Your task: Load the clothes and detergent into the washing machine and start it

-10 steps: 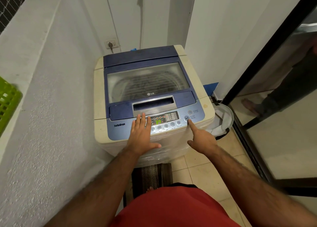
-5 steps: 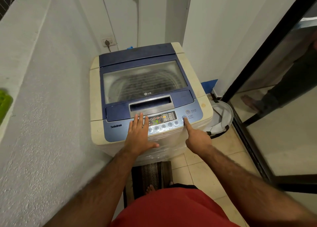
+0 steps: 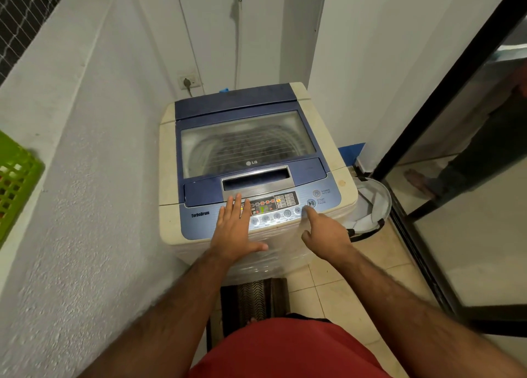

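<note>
Washing machine (image 3: 251, 160), a cream-and-blue top-loader with a clear lid window, is seen in the centre of the frame, its lid shut and dark shapes dimly visible in the drum through the window. Along its lower edge runs the blue control panel (image 3: 199, 220), on which a lit display (image 3: 263, 205) and a row of round buttons are found. The left hand (image 3: 235, 229) is laid flat on the panel just left of the display, fingers straight and together, thumb spread out over the machine's front edge; nothing is gripped by it. The right hand (image 3: 325, 232) is held at the panel's right end with the index finger extended and the other fingers curled under; the fingertip is placed at the lower edge of the round start/pause button (image 3: 310, 203), though whether the button is pressed cannot be told. Nothing is held in this hand.

A white-lined round laundry basket (image 3: 373, 206) is seen on the tiled floor at the right of the machine. A green plastic lattice crate (image 3: 14, 178) is cut off by the left edge of the frame. A wall socket (image 3: 188, 81) with a plug is seen above the machine.
</note>
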### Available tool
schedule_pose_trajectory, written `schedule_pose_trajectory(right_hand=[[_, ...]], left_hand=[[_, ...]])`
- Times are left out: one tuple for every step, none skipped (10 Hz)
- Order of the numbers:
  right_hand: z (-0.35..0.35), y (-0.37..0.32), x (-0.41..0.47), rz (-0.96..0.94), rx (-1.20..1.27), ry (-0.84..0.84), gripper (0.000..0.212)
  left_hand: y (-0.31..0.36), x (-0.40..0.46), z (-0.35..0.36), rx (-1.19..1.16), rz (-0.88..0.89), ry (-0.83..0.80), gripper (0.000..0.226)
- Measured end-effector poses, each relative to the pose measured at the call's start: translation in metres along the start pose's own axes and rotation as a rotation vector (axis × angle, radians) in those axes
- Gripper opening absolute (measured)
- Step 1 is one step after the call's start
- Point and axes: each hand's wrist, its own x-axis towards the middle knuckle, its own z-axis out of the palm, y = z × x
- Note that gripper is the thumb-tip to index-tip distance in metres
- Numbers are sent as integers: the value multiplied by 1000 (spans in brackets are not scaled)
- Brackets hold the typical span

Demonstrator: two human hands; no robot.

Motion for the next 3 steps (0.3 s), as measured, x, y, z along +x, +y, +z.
schedule_pose_trajectory(right_hand=[[8, -8, -3, -123, 53, 125, 43], [14, -18, 0, -193, 56, 182, 37], [14, -23, 8, -239, 36, 245, 38]], left_hand=[[-7, -4, 1, -26, -7, 34, 126], [-15, -9, -5, -67, -14, 71, 123], [-25, -12, -10, -77, -32, 80, 121]])
